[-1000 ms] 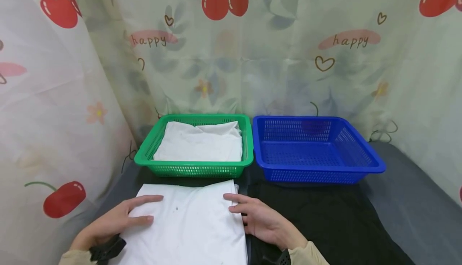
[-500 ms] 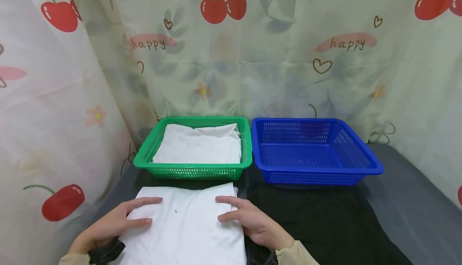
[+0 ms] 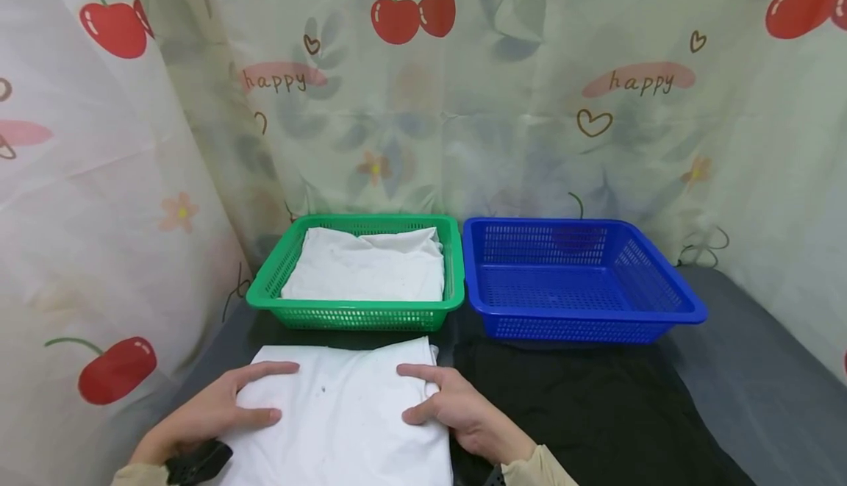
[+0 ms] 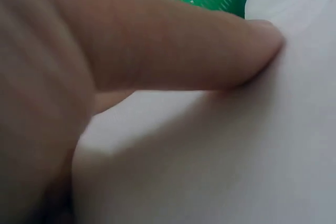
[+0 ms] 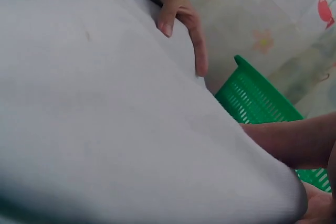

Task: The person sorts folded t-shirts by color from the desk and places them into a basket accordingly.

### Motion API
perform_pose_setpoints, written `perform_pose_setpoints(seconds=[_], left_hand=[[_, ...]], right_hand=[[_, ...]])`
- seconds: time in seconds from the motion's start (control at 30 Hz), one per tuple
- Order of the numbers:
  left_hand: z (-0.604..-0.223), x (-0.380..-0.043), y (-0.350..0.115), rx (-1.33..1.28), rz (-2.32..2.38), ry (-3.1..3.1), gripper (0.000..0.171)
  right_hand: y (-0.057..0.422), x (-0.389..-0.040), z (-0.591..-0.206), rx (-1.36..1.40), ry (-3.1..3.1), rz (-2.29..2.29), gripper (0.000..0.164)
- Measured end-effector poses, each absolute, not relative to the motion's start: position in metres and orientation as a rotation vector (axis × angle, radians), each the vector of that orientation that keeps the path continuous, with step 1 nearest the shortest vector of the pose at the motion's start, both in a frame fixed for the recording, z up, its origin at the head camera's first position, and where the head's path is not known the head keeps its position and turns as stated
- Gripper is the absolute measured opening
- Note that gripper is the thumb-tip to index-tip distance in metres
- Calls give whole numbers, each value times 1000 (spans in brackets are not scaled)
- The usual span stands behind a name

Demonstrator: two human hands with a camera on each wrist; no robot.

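In the head view a folded white cloth (image 3: 344, 427) lies at the front, slightly left of the middle, with a small dark speck on it. My left hand (image 3: 205, 409) grips its left edge; thumb and index finger lie on top while the other fingers are hidden at the side. At the right edge my right hand (image 3: 466, 409) holds the cloth the same way. A left-hand finger (image 4: 178, 51) touches the white surface in the left wrist view. From the right wrist, the cloth's edge covers part of my right fingers (image 5: 294, 140).
Behind the cloth stands a green basket (image 3: 357, 315) containing another folded white cloth (image 3: 370, 265). Beside it on the right is a blue basket (image 3: 589, 320) with a bare floor. Black fabric (image 3: 582, 405) lies on the grey table covering (image 3: 761, 390). A printed curtain (image 3: 516, 140) encloses the back and sides.
My right hand has moved left, further over the cloth's right edge, and its thumb now rests on top. The left hand stays nearly still. The baskets have not moved.
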State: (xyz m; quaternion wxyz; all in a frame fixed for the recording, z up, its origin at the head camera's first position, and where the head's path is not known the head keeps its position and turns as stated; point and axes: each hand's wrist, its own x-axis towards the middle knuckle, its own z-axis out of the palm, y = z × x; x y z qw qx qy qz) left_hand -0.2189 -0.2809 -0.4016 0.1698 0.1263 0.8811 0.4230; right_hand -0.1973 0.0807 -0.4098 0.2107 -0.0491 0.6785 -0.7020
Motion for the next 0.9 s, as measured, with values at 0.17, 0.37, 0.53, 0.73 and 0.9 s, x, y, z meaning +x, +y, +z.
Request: perform_pose_setpoints(seconds=[0.17, 0.37, 0.53, 0.73, 0.9], left_hand=[[-399, -218, -281, 380, 1229, 2528, 65], [-387, -211, -282, 414, 1334, 2485, 62], [-373, -206, -276, 457, 1447, 2469, 61], [-358, -203, -267, 499, 1583, 2442, 64], [-346, -201, -264, 518, 1651, 2438, 65]], right_hand=[[81, -198, -407, -155, 1945, -1955, 71], [86, -195, -395, -219, 2027, -1918, 72], [96, -192, -374, -282, 2119, -1869, 70], [112, -190, -350, -388, 2156, -1872, 68], [120, -197, -336, -444, 2113, -1881, 68]])
